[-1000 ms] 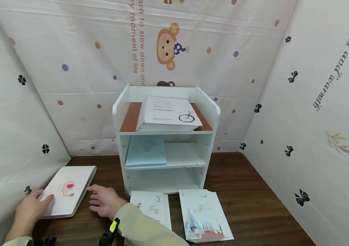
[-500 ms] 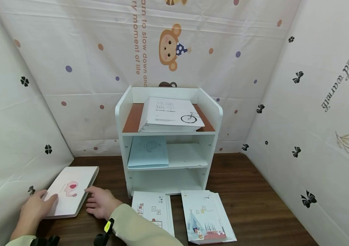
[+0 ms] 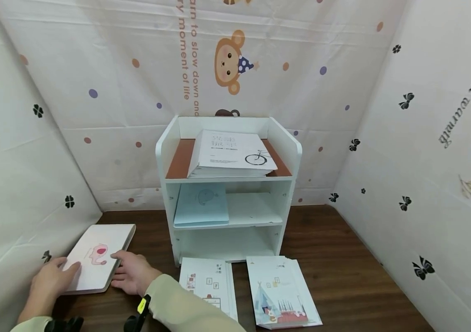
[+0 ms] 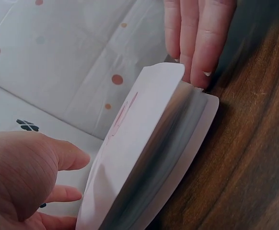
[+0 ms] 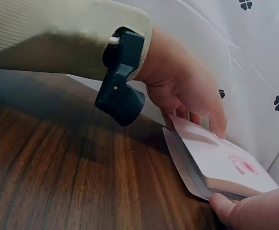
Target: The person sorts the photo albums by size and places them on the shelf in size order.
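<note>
Right hand (image 3: 132, 273) came closer; notebook (image 3: 100, 242) between it and left hand (image 3: 49, 282).

White patterned sheets (image 3: 144, 83) wall in a dark wood-grain tabletop (image 3: 343, 276) with a white three-tier shelf (image 3: 254, 210).

Three views gathered on the white elephant book (image 3: 99, 267).
From the head we look forward and down, above and to the book's right, far enough back to include the bench (image 3: 331, 276), the white shelf (image 3: 254, 210) right of the book and the dotted wall (image 3: 123, 115) beyond. At the left wrist we sit close and low by the book's near edge, facing that wall. At the right wrist we look from close on its right, low, across it towards the clover-printed wall (image 3: 24, 189) on its left. All three share the book, left grip (image 3: 50, 281) and right grip (image 3: 132, 274).
</note>
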A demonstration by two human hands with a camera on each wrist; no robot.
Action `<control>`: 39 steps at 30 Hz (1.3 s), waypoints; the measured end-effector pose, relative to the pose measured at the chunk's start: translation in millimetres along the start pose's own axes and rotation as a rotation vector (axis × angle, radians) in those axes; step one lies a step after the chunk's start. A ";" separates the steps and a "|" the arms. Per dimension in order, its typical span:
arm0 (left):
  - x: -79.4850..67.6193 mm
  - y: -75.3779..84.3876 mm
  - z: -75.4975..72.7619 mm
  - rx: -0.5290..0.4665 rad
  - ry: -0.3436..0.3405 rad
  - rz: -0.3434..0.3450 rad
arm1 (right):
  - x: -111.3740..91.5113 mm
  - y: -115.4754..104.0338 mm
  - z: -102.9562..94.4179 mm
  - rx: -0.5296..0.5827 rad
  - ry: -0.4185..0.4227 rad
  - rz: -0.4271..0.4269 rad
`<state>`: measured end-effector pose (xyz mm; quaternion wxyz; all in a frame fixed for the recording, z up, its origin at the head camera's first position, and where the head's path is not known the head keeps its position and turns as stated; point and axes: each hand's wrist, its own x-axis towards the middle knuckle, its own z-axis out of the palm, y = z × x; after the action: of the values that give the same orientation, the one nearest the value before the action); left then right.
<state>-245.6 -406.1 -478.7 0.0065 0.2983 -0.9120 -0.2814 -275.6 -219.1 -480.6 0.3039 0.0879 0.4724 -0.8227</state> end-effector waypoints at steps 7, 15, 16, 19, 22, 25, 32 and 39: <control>-1.0 1.2 0.5 -0.014 0.019 -0.019 | 0.2 0.4 1.7 -0.014 0.025 -0.015; 0.0 -3.3 -2.4 -0.014 0.055 -0.002 | 1.8 2.8 3.0 -0.027 0.071 -0.038; 0.4 -3.4 -3.0 -0.017 0.054 -0.001 | 2.1 2.7 4.1 -0.035 0.082 -0.049; 1.8 -3.9 -4.7 -0.030 0.048 0.008 | 2.4 1.5 8.9 -0.066 0.120 -0.080; 2.1 -4.2 -6.4 -0.040 0.053 0.020 | 3.1 1.3 14.5 -0.102 0.153 -0.099; 1.6 -4.8 -7.3 -0.049 0.070 0.035 | 3.2 2.2 18.0 -0.150 0.177 -0.110; 2.6 -0.8 -6.8 -0.121 0.013 0.011 | 2.1 0.5 11.5 -0.360 0.200 -0.224; 3.9 -1.6 -4.3 -0.201 -0.043 -0.051 | 2.0 -2.0 8.1 -0.365 0.205 -0.283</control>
<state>-247.1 -411.5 -476.5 0.0097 0.3132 -0.8713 -0.3778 -277.2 -226.0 -475.7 0.1473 0.0475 0.6488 -0.7450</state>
